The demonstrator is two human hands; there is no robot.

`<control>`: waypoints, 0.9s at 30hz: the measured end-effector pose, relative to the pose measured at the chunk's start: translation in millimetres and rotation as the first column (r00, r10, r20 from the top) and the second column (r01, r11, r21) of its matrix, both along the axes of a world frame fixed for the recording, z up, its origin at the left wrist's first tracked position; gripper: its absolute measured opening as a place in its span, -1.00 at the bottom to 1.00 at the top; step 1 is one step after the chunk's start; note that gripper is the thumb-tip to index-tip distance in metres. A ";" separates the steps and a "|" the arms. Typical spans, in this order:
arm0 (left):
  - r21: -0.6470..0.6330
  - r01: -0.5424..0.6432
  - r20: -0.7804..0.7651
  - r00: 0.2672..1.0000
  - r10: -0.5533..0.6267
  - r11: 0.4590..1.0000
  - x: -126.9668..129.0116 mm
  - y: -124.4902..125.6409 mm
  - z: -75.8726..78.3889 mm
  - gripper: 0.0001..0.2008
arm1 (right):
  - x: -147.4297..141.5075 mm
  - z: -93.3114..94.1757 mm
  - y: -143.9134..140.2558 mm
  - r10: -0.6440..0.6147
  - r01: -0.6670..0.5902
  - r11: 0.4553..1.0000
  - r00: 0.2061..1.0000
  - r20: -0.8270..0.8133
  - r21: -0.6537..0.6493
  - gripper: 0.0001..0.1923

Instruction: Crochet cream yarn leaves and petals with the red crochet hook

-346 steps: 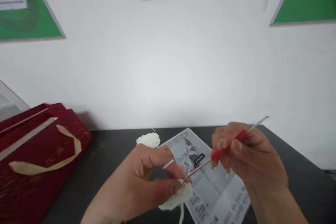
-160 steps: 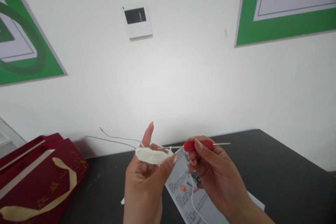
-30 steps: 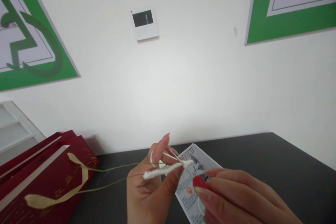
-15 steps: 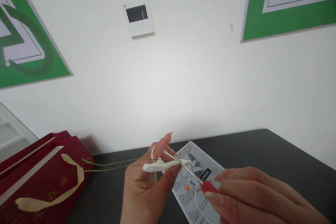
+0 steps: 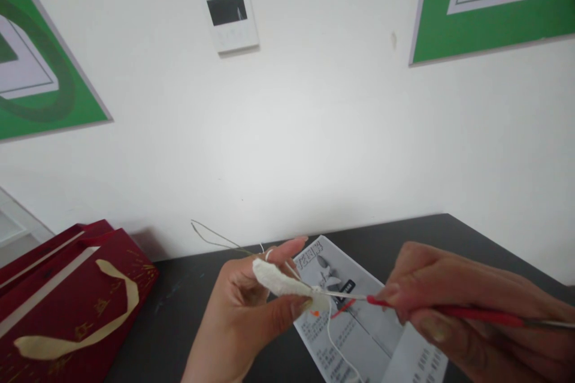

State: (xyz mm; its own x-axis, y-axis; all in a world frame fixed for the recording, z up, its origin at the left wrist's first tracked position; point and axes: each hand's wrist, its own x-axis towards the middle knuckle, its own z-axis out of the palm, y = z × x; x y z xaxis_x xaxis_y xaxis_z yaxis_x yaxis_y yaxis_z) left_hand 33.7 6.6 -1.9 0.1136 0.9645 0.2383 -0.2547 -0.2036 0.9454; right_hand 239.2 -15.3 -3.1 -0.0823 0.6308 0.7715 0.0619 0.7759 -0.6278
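Observation:
My left hand [image 5: 251, 305] pinches a small white crocheted piece [image 5: 276, 278] between thumb and fingers, with white yarn [image 5: 335, 341] wound round a finger and a strand hanging down. A thin green wire loop [image 5: 211, 233] sticks out behind that hand to the left. In my right hand [image 5: 458, 299] is a crochet hook [image 5: 471, 314] with a red handle, held like a pen. Its metal tip meets the right end of the white piece; whether it sits inside a stitch I cannot tell.
Below my hands a printed sheet [image 5: 359, 323] lies on the dark table [image 5: 175, 317], with a small orange item [image 5: 315, 313] partly hidden over it. Red gift bags [image 5: 85, 311] stand at the left. The white wall carries an intercom panel [image 5: 231, 18] and green-framed posters [image 5: 485, 30].
My right hand has turned and shifted right, showing more of the hook's handle. The white piece has tilted in my left hand, and the green wire loop now points up and left.

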 end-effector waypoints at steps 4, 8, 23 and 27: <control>-0.051 0.040 0.043 0.998 -0.037 0.998 -0.1 -3.4 -1.6 -0.68 | 0.6 -1.4 0.7 0.042 -0.053 0.995 0.991 -0.126 -0.084 -0.93; -0.072 0.100 0.025 0.995 -0.099 0.992 -2.8 -1.7 -2.5 -0.69 | 2.6 6.2 9.5 0.097 -0.142 0.962 0.976 -0.196 -0.232 -0.93; -0.059 -0.180 0.110 0.976 0.186 0.982 9.9 5.1 -9.7 -0.73 | -31.8 -11.8 54.9 0.112 -0.709 0.491 0.627 -0.771 -0.506 -0.82; -0.042 -0.176 0.182 0.967 0.181 0.983 12.4 5.3 -9.2 -0.71 | -39.5 -13.0 50.6 0.088 -0.688 0.557 0.606 -0.790 -0.466 -0.80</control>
